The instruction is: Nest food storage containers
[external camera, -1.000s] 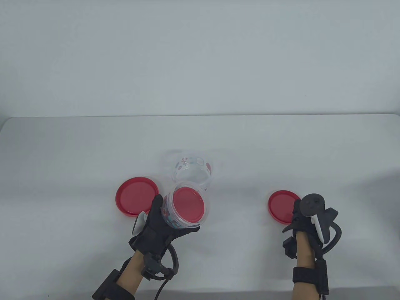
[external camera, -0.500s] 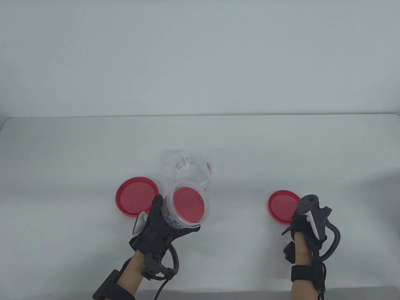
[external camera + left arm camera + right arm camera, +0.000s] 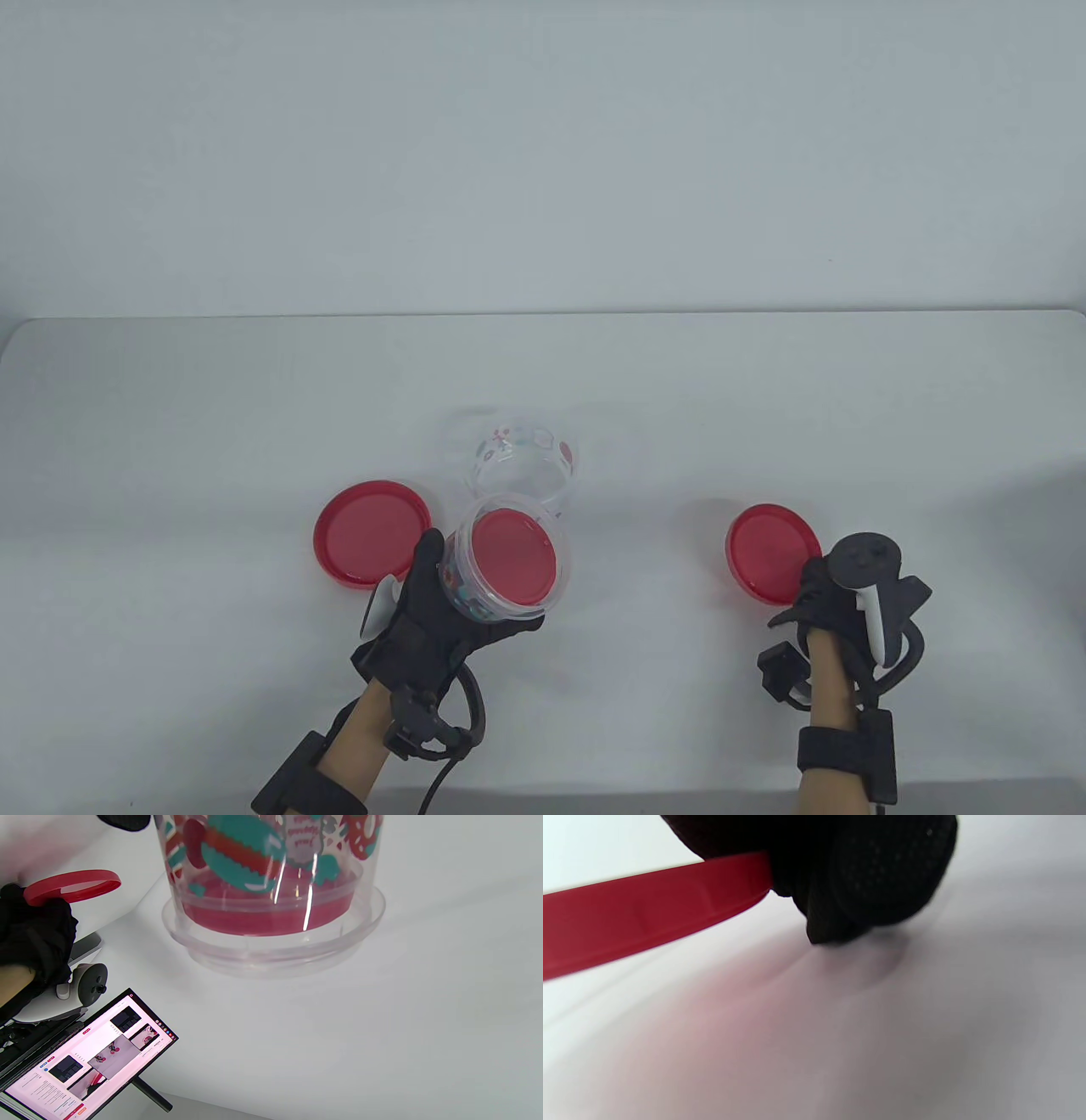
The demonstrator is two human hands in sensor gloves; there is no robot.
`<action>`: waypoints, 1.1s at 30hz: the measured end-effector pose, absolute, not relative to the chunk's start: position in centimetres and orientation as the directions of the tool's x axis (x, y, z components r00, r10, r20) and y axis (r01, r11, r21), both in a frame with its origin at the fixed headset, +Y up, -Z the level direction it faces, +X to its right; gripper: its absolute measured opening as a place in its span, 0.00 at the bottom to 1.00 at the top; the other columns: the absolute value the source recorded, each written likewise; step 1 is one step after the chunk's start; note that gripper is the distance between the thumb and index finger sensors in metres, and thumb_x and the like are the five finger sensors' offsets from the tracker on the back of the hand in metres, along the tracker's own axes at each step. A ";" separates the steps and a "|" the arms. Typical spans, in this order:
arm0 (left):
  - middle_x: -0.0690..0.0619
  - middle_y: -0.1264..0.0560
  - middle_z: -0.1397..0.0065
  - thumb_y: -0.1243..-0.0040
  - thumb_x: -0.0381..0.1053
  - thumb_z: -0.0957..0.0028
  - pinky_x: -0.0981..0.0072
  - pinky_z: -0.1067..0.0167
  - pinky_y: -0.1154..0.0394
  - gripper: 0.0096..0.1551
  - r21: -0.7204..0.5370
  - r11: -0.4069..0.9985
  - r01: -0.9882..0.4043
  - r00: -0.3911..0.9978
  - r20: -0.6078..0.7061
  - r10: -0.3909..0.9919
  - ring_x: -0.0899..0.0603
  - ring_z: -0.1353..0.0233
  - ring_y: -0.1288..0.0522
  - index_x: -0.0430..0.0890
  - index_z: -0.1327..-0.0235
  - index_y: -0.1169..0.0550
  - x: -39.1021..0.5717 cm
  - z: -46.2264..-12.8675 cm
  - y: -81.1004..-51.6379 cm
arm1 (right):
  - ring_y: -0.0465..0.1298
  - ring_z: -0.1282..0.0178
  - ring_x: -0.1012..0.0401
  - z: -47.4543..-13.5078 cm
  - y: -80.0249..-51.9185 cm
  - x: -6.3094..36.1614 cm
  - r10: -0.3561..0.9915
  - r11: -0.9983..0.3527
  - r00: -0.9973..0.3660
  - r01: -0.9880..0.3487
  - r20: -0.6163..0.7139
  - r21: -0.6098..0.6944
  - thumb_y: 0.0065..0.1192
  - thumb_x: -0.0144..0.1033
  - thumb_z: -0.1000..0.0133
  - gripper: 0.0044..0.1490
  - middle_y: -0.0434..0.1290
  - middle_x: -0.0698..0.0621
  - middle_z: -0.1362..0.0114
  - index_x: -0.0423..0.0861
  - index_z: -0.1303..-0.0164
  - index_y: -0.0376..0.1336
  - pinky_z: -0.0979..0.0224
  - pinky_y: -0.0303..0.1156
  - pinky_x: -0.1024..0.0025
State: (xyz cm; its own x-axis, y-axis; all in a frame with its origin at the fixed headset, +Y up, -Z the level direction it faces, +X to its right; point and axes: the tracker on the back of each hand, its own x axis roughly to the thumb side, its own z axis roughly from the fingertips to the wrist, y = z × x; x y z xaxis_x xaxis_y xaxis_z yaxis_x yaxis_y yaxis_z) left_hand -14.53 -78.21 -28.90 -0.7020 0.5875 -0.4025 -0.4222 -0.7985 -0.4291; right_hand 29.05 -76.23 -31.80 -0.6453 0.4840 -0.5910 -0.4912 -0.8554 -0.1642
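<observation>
My left hand (image 3: 462, 594) grips a small clear printed container (image 3: 509, 560) and holds it tilted above the table, its mouth towards the camera. A red disc shows inside the mouth. It fills the top of the left wrist view (image 3: 271, 878). A larger clear printed container (image 3: 522, 463) stands open on the table just behind it. My right hand (image 3: 806, 586) pinches the near edge of a red lid (image 3: 768, 552). In the right wrist view the gloved fingers (image 3: 865, 878) hold the lid's rim (image 3: 649, 916), which is raised off the table.
A second, larger red lid (image 3: 369, 543) lies flat on the table to the left of my left hand. The white table (image 3: 764, 407) ends at a pale wall behind. A monitor (image 3: 85, 1056) shows in the left wrist view.
My right hand has turned and shifted a little to the right, still at the red lid's edge. My left hand and its container have barely moved.
</observation>
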 end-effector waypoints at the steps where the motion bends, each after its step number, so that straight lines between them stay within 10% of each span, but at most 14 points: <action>1: 0.40 0.73 0.10 0.78 0.74 0.29 0.31 0.23 0.49 0.49 -0.429 -0.798 -0.424 -0.701 -0.402 0.589 0.23 0.13 0.63 0.51 0.15 0.77 -14.5 -28.9 -78.2 | 0.81 0.50 0.49 -31.8 -76.1 28.9 0.496 -0.849 -0.645 -0.500 -0.581 -0.170 0.54 0.38 0.34 0.20 0.73 0.36 0.35 0.40 0.37 0.64 0.57 0.80 0.65; 21: 0.39 0.72 0.10 0.78 0.74 0.29 0.31 0.23 0.49 0.49 -0.421 -0.794 -0.438 -0.685 -0.416 0.598 0.23 0.14 0.63 0.50 0.15 0.77 -14.4 -28.9 -78.7 | 0.79 0.47 0.53 -31.6 -70.1 21.9 0.877 -0.439 -0.474 -0.856 0.079 -0.273 0.67 0.44 0.39 0.29 0.73 0.44 0.36 0.44 0.33 0.59 0.48 0.78 0.62; 33: 0.39 0.73 0.10 0.78 0.74 0.29 0.31 0.23 0.49 0.49 -0.427 -0.792 -0.436 -0.681 -0.419 0.600 0.23 0.14 0.63 0.50 0.15 0.78 -14.4 -29.0 -78.7 | 0.78 0.45 0.53 -26.1 -63.6 10.6 0.365 -0.651 -0.749 -0.630 0.553 -0.424 0.67 0.42 0.40 0.28 0.73 0.45 0.36 0.45 0.34 0.60 0.46 0.77 0.61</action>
